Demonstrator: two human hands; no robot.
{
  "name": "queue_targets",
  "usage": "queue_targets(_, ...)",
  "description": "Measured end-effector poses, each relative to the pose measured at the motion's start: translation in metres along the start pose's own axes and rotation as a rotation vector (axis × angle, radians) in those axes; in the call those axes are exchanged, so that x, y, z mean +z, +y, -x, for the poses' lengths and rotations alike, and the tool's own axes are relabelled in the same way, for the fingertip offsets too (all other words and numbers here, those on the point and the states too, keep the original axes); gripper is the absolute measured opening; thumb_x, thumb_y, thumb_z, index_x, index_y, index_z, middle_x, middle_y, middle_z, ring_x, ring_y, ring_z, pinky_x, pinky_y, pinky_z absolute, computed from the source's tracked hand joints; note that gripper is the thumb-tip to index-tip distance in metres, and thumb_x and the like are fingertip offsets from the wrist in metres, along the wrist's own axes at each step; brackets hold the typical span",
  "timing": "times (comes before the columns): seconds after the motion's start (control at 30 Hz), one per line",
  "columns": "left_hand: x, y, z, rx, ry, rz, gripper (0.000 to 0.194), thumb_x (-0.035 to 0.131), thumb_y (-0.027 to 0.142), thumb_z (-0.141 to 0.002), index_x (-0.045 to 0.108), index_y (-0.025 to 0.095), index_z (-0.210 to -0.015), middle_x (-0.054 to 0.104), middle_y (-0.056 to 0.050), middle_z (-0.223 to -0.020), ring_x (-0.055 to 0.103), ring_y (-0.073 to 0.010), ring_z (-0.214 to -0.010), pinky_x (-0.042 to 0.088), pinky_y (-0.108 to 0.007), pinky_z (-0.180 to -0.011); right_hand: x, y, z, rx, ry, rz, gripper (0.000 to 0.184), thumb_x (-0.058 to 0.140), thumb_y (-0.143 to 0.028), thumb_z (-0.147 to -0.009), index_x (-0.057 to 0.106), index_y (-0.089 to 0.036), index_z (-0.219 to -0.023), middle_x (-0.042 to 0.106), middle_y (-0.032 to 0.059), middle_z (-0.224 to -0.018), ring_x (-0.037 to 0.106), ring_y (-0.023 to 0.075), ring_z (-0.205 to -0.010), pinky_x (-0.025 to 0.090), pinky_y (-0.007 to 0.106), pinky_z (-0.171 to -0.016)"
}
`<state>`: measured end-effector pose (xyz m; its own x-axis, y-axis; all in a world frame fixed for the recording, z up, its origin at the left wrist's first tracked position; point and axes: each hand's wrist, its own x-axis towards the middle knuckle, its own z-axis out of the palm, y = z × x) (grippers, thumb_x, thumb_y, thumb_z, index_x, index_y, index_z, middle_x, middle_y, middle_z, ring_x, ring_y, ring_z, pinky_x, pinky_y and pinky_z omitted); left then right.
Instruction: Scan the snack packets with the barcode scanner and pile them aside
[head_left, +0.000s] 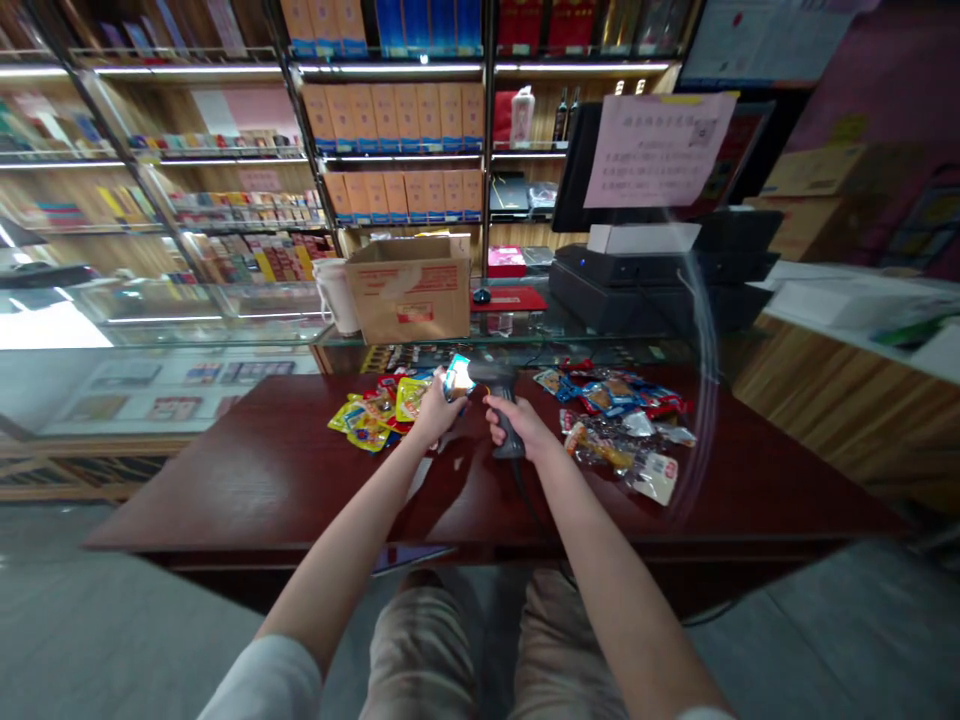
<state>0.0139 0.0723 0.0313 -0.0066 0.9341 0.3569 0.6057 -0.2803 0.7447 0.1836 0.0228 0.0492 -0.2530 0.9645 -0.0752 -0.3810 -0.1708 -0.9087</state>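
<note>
A snack packet (458, 378) is clamped in the grip of the left hand (433, 415), a barcode scanner (508, 437) in the right hand (521, 425), between two snack heaps (373, 415).

Snack packets (367, 415) on the desk (225, 480), either side of the barcode scanner (506, 425)

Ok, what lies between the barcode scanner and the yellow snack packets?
Between the barcode scanner and the yellow snack packets, the head view shows the left hand holding a small shiny blue packet.
</note>
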Motion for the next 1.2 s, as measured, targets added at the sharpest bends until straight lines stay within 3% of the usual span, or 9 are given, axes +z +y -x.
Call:
queue_targets(0.27, -0.021, 0.007, 0.011, -0.075, 0.04, -0.167, 0.038, 0.063, 0.032, -0.08, 0.055, 0.016, -0.114, 0.07, -0.012, -0.103, 0.065, -0.0275, -0.098, 0.048, -0.037, -0.085, 0.004, 0.0, 0.006, -0.006, -0.007, -0.021, 0.04, 0.077, -0.038, -0.066, 0.052, -0.019, -0.092, 0.05, -0.0103, -0.051, 0.039, 0.0053, -0.033, 0.033, 0.019, -0.034)
queue_targets(0.4, -0.034, 0.011, 0.011, -0.067, 0.148, -0.459, 0.049, 0.055, 0.04, -0.085, 0.053, 0.012, -0.124, 0.067, -0.021, -0.109, 0.057, -0.0371, -0.111, 0.043, -0.047, -0.094, -0.019, -0.01, 0.014, -0.049, 0.014, -0.062, 0.041, 0.076, -0.04, -0.067, 0.053, -0.02, -0.095, 0.049, -0.0107, -0.052, 0.039, 0.005, -0.034, 0.033, 0.019, -0.035)
queue_targets(0.53, -0.042, 0.005, 0.01, -0.154, 0.142, -0.621, 0.066, 0.054, 0.043, -0.083, 0.044, 0.007, -0.137, 0.059, -0.027, -0.122, 0.049, -0.0446, -0.117, 0.037, -0.056, -0.096, -0.051, -0.019, 0.025, -0.064, 0.054, -0.088, 0.04, 0.076, -0.041, -0.069, 0.053, -0.021, -0.095, 0.048, -0.011, -0.052, 0.037, 0.0047, -0.034, 0.031, 0.018, -0.036)
queue_targets(0.63, -0.041, 0.005, 0.01, -0.169, 0.205, -0.653, 0.078, 0.054, 0.044, -0.083, 0.032, 0.005, -0.147, 0.046, -0.03, -0.132, 0.044, -0.0458, -0.119, 0.035, -0.058, -0.097, -0.073, -0.025, 0.035, -0.066, 0.091, -0.076, 0.04, 0.075, -0.04, -0.069, 0.053, -0.021, -0.096, 0.048, -0.0111, -0.053, 0.036, 0.0047, -0.034, 0.031, 0.018, -0.035)
queue_targets(0.73, -0.033, 0.015, 0.01, -0.091, 0.247, -0.663, 0.074, 0.052, 0.036, -0.084, 0.031, 0.009, -0.149, 0.039, -0.027, -0.139, 0.039, -0.0434, -0.125, 0.029, -0.058, -0.102, -0.092, -0.03, 0.046, -0.064, 0.118, -0.064, 0.042, 0.076, -0.04, -0.069, 0.053, -0.021, -0.098, 0.048, -0.0111, -0.054, 0.037, 0.0049, -0.035, 0.033, 0.019, -0.036)
queue_targets(0.83, -0.009, 0.035, 0.009, 0.064, 0.213, -0.655, 0.056, 0.048, 0.027, -0.086, 0.044, 0.014, -0.141, 0.041, -0.022, -0.139, 0.037, -0.0394, -0.129, 0.024, -0.056, -0.108, -0.109, -0.037, 0.058, -0.083, 0.156, -0.082, 0.041, 0.077, -0.04, -0.067, 0.053, -0.021, -0.095, 0.048, -0.0105, -0.054, 0.036, 0.005, -0.035, 0.033, 0.02, -0.036)
queue_targets(0.93, 0.034, 0.055, 0.003, 0.17, 0.058, -0.573, 0.04, 0.047, 0.027, -0.088, 0.057, 0.015, -0.125, 0.05, -0.02, -0.132, 0.044, -0.0367, -0.125, 0.029, -0.053, -0.106, -0.126, -0.045, 0.072, -0.105, 0.22, -0.088, 0.04, 0.079, -0.04, -0.066, 0.051, -0.021, -0.089, 0.048, -0.0097, -0.054, 0.036, 0.0049, -0.036, 0.031, 0.019, -0.035)
queue_targets(1.1, 0.124, 0.077, -0.017, 0.053, -0.255, -0.265, 0.036, 0.053, 0.037, -0.089, 0.056, 0.013, -0.116, 0.063, -0.019, -0.119, 0.06, -0.0295, -0.111, 0.043, -0.039, -0.094, -0.154, -0.055, 0.095, -0.144, 0.31, -0.07, 0.04, 0.08, -0.04, -0.065, 0.05, -0.021, -0.084, 0.048, -0.0095, -0.053, 0.036, 0.0043, -0.034, 0.03, 0.019, -0.034)
queue_targets(1.2, 0.171, 0.087, -0.033, -0.124, -0.313, -0.101, 0.05, 0.064, 0.048, -0.082, 0.055, 0.011, -0.115, 0.065, -0.024, -0.116, 0.062, -0.0335, -0.112, 0.044, -0.04, -0.091, -0.168, -0.056, 0.105, -0.159, 0.337, -0.071, 0.044, 0.081, -0.041, -0.064, 0.053, -0.021, -0.092, 0.048, -0.0096, -0.054, 0.037, 0.0047, -0.034, 0.033, 0.019, -0.035)
